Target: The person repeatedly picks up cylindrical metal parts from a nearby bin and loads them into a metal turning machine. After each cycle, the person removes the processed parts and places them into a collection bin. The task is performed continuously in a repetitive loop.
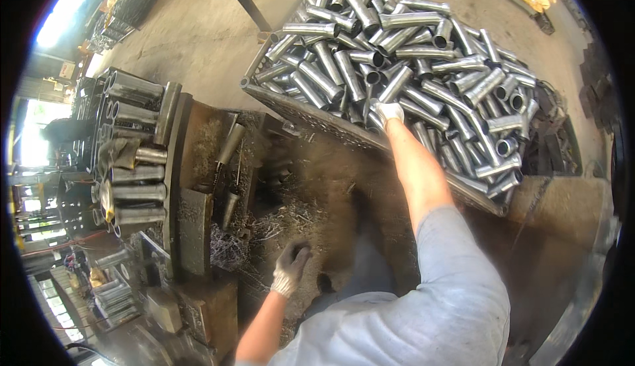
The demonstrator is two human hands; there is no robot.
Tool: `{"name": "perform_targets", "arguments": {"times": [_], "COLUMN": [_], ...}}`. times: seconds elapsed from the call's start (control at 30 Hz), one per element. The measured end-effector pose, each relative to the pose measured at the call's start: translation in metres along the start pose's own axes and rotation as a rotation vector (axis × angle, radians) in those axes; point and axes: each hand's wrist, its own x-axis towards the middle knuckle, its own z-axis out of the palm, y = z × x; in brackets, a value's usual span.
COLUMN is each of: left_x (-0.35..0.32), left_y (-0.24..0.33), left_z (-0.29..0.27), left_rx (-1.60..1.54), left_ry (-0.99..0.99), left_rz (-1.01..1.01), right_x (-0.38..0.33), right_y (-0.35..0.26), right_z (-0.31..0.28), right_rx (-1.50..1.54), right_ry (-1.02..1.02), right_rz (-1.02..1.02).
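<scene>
I'm picking stock: my right hand (388,111) closes on a steel tube (374,120) in the crate (311,120), my left hand (291,268) hangs loosely curled and empty near the machine (192,234); lifting the tube clear comes next.

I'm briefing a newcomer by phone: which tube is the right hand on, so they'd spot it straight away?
Find the big metal crate heaped with shiny steel tubes. At its near edge, the gloved right hand rests on one tube; it alone lies under the glove.

The right hand (388,111) reaches into a crate (317,122) of metal tubes (423,95); the left hand (291,268) hovers over shavings (291,217).
</scene>
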Motion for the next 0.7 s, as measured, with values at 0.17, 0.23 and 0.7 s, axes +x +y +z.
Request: {"name": "perform_targets", "arguments": {"times": [0.17,0.23,0.7], "left_x": [0.126,0.181,-0.071], "left_y": [0.104,0.132,-0.003], "left_z": [0.062,0.078,-0.073], "left_rx": [0.063,-0.154,0.297], "left_ry": [-0.134,-0.137,0.368], "left_rz": [-0.096,-0.095,-0.391], "right_x": [-0.044,-0.104,-0.051], "right_y": [-0.026,-0.023,-0.128], "right_z": [-0.004,-0.043,0.083], "right_rx": [0.312,0.765,-0.480], "right_ry": [-0.024,-0.465,-0.375], "right_rz": [0.008,-0.129,-0.637]}}
